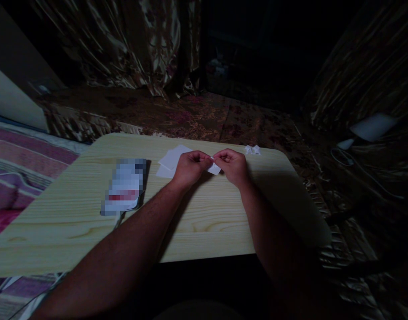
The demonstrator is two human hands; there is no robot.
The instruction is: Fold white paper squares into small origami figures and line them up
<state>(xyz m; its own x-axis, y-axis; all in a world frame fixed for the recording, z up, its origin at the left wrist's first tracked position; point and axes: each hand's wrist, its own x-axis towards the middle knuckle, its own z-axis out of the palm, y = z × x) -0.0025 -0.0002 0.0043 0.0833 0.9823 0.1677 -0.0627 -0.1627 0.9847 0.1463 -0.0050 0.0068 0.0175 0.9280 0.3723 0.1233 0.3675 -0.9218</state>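
Observation:
Between my two hands is a small piece of white paper [214, 169], held up just over the wooden table. My left hand [192, 166] pinches its left side between thumb and finger. On the other side my right hand [233, 165] pinches the paper too, fingers curled, with its fingertips close to the left ones. Folds in the piece are too small to make out. White paper sheets [171, 161] lie overlapping beside my left hand, partly covered by it. Two small folded white paper shapes [252, 150] sit near the table's far edge, beyond my right hand.
A blurred-out phone-like device [125, 186] with a cable lies on the left of the light wooden table [204, 226]. A striped bed cover [26, 151] is at the left. Patterned curtains [157, 44] hang behind, and a white lamp-like object [373, 128] stands at the right.

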